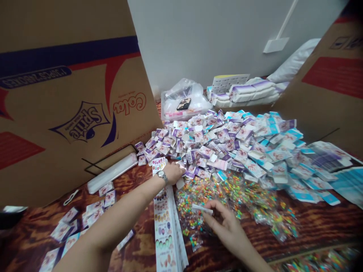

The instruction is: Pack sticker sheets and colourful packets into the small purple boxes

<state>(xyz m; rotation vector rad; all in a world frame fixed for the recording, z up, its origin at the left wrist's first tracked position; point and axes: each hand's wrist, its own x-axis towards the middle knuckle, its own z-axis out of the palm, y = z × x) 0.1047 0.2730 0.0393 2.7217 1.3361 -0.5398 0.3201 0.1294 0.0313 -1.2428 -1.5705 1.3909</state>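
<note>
My left hand (173, 173), with a silver watch on the wrist, reaches forward to the near edge of a big heap of small purple and blue-white boxes (227, 145); its fingers curl closed at one small box there. My right hand (224, 219) pinches a small white flat piece (202, 209) above clear bags of colourful bits (227, 196). A stack of long printed sticker strips (166, 223) lies between my forearms.
A large cardboard box wall printed "Cola" and "Sprite" (70, 105) stands at the left, another (329, 83) at the right. Loose small boxes (85, 215) lie near left. A clear plastic bag (184, 98) and stacked flat cartons (249, 92) sit at the back by the wall.
</note>
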